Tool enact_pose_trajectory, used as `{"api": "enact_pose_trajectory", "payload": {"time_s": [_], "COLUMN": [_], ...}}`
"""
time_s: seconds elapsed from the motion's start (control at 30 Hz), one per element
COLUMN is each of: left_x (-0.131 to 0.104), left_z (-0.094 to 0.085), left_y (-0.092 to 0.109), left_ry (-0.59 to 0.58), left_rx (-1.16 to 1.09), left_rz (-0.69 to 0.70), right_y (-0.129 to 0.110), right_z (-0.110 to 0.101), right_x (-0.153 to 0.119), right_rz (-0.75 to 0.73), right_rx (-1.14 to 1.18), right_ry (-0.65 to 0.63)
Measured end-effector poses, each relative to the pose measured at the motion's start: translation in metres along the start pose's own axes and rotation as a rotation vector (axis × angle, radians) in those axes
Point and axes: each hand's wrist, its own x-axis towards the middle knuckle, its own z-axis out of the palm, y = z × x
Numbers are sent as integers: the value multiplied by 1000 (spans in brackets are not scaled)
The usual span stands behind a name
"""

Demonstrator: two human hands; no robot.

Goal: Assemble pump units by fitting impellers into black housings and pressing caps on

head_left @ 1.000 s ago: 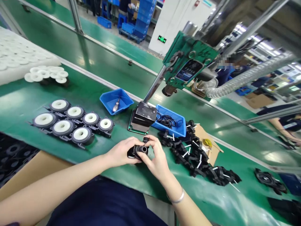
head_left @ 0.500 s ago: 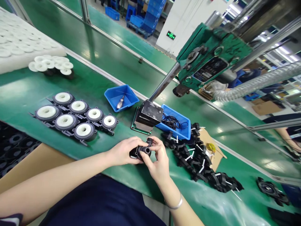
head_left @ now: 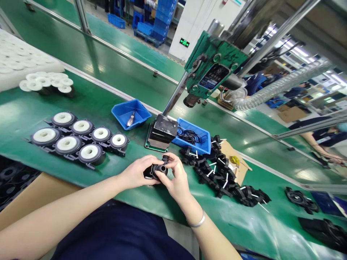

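Near the table's front edge, a black plastic part (head_left: 160, 168) with a round open tube end is held between both hands. My left hand (head_left: 138, 171) wraps round its left side. The fingers and thumb of my right hand (head_left: 175, 174) close on its right side, by a small upright stub. Just beyond the hands stands the black block base (head_left: 163, 128) of a green press (head_left: 210, 70). To the left lie several black round housings with white discs (head_left: 81, 126).
A blue tray (head_left: 131, 115) holds a screwdriver; another blue bin (head_left: 202, 146) holds black rings. Black parts with white sticks (head_left: 226, 177) are heaped at the right, beside cardboard (head_left: 241, 173). White discs (head_left: 35, 83) lie back left. Another person's arm (head_left: 316, 144) shows far right.
The whole view has shifted, so the table and press appear further left. Both hands keep hold of the black part in nearly the same pose.
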Motion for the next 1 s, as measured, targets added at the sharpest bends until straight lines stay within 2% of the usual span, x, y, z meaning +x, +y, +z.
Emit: {"api": "enact_pose_trajectory", "payload": {"time_s": [0.33,0.43,0.5,0.53,0.6,0.67,0.73,0.8,0.87,0.9,0.97,1.0], "left_x": [-1,0,7,13,33,61,92,119,140,147,158,161], "left_z": [3,-1,-13,-22,-43,-64,-77,-81,-78,-75,-71,-69], "left_y": [-2,7,18,25,38,44,42,33,22,17,11,9], "left_ry": [19,27,29,32,64,128,175,171,142,128,113,108], "left_rx": [-9,17,47,65,97,112,86,12,-74,-103,-127,-128], "left_rz": [23,30,65,95,157,164,102,7,-64,-82,-85,-79], "right_y": [-1,-9,-21,-29,-46,-65,-84,-104,-126,-138,-160,-168], "right_z": [3,-13,-38,-54,-92,-131,-167,-196,-218,-226,-234,-235], "right_x": [0,7,23,35,68,114,171,233,288,308,328,326], "right_rz": [7,-13,-68,-111,-214,-338,-515,-595,-588,-540,-437,-434], "right_rx": [-9,-59,-97,-118,-179,-164,-193,-249,-249,-200,-130,-108], "right_ry": [16,-59,-86,-55,118,354,494,564,577,577,539,518]}}
